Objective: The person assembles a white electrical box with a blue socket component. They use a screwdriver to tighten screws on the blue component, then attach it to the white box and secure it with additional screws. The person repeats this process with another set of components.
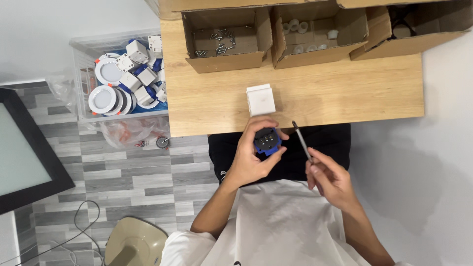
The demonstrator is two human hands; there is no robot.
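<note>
My left hand (249,157) cups a small blue and black module (267,141) just off the near edge of the wooden surface (345,93), above my lap; the fingers wrap closed around its sides with the dark face turned up toward me. My right hand (330,177) pinches a slim dark screwdriver (301,141) low on its shaft, fingers closed on it, the tip pointing up and far, a little to the right of the module and not touching it. By my judgement the step in hand is bringing the driver to the module's face; the next move calls for swinging the tip left and down onto a fastening point there, though I cannot make out any screw heads at this size. Left wrist is bent inward, forearm rising from the lower left; right forearm comes in from the lower right, wrist fairly straight. On the surface, just far of the module, stands a white square box-like piece (260,99). Along the far edge sit three open cardboard boxes: the left one (226,39) holds loose dark screws, the middle one (318,34) small white parts, the right one (414,27) darker items I cannot identify. To the left, on the floor, a clear bin (120,79) holds round white light fittings and white blocks.
</note>
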